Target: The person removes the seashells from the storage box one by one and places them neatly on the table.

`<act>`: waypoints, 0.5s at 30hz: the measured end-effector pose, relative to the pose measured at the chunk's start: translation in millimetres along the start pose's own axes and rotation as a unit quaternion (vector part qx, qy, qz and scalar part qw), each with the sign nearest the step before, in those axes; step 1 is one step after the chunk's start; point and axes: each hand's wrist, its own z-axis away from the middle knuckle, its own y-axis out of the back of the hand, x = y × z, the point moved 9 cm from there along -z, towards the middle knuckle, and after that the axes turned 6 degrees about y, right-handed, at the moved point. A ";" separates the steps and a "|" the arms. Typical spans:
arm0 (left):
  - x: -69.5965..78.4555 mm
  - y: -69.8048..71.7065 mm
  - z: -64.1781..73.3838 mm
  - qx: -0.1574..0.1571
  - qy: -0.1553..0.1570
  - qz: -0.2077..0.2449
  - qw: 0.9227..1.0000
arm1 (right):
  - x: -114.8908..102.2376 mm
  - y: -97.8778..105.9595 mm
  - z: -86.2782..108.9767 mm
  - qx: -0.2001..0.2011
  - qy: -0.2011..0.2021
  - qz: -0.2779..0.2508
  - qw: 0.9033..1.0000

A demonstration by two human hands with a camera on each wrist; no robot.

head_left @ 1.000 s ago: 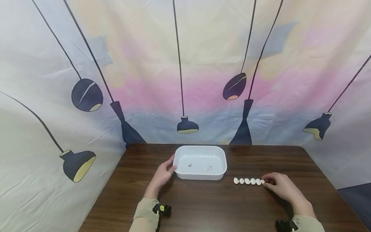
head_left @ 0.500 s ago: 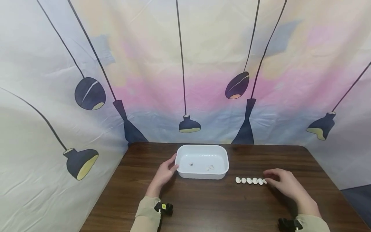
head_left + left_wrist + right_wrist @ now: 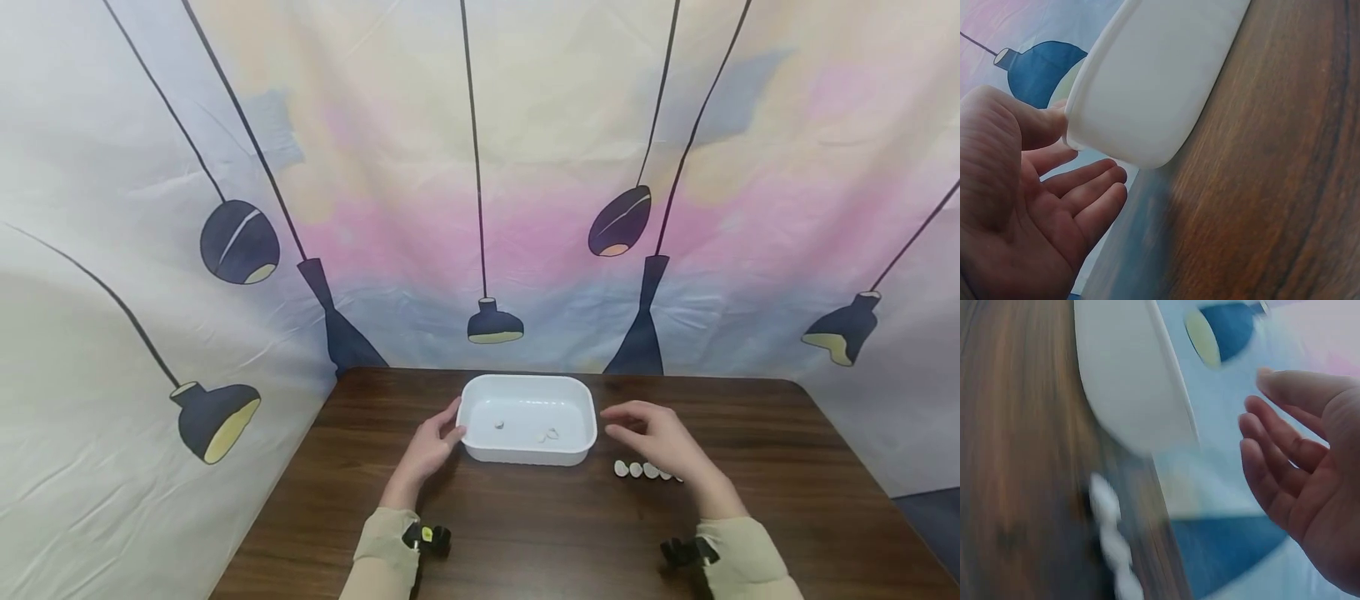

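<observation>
A white rectangular basin stands on the table, with a few small pale shell-like pieces on its floor. My left hand holds the basin's left end; in the left wrist view the thumb lies on the rim and the other fingers spread loosely below it. Just off the basin's right end is my right hand, fingers loosely bent, nothing visible between them in the right wrist view. Under its wrist a row of small white shells lies on the table, its right end partly hidden by the hand.
The dark brown wooden table ends at a hanging cloth printed with lamps. Each wrist wears a dark camera on a strap. The basin's low walls stand between the hands.
My right hand has let go at the right end of the shell row and moved left and away from me to the basin's right side. The left hand stays on the basin.
</observation>
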 end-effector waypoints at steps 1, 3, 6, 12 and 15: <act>0.0 -0.1 0.0 0.000 0.000 0.000 1.000 | -4.8 -7.0 -7.9 -0.005 0.007 -0.012 1.000; 0.4 -0.3 0.0 0.000 -0.001 -0.002 1.000 | -13.0 -22.4 -23.4 -0.024 0.013 -0.029 0.999; 0.5 0.3 0.0 0.000 0.000 0.000 1.000 | -19.4 -49.5 -43.8 -0.070 0.010 -0.039 0.997; -3.8 0.4 -2.2 0.000 0.013 -0.004 1.000 | -14.3 -91.9 -69.8 -0.133 -0.019 0.010 0.991; -5.2 -0.6 -1.4 -0.001 0.017 -0.010 1.000 | -9.9 -102.9 -75.4 -0.144 -0.044 0.042 0.988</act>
